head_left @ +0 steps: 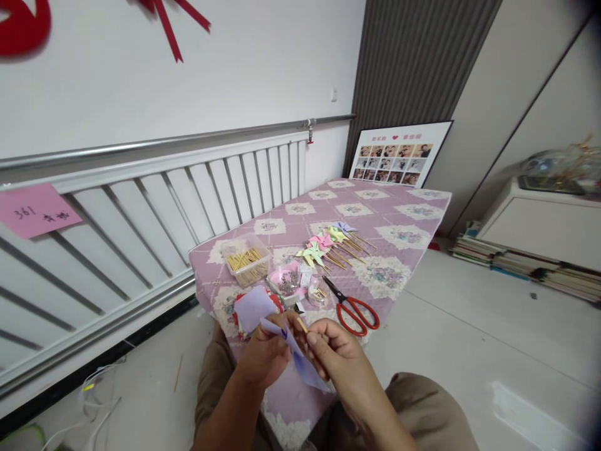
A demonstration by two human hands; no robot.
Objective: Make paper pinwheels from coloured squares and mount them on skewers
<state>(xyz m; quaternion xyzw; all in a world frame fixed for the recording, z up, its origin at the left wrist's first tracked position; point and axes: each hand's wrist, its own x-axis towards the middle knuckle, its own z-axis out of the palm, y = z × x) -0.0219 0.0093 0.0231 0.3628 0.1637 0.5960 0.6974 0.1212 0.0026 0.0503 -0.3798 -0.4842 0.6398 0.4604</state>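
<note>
My left hand (pixel 267 356) and my right hand (pixel 339 357) meet over the near end of a low table with a purple flowered cloth (pixel 413 216). Together they pinch a folded lilac paper piece (pixel 303 363). A short wooden stick (pixel 302 324) pokes up between the fingertips; which hand grips it I cannot tell. Just beyond the hands lie a lilac paper square (pixel 251 307) and red-handled scissors (pixel 354 310). Several finished paper pinwheels on sticks (pixel 328 245) lie mid-table.
A clear plastic box of wooden sticks (pixel 247 260) and small clear containers of pins (pixel 287 280) stand near the table's left side. A white radiator (pixel 141 225) runs along the left. A framed photo board (pixel 399 155) leans at the far end. Stacked books (pixel 526 266) lie on the floor right.
</note>
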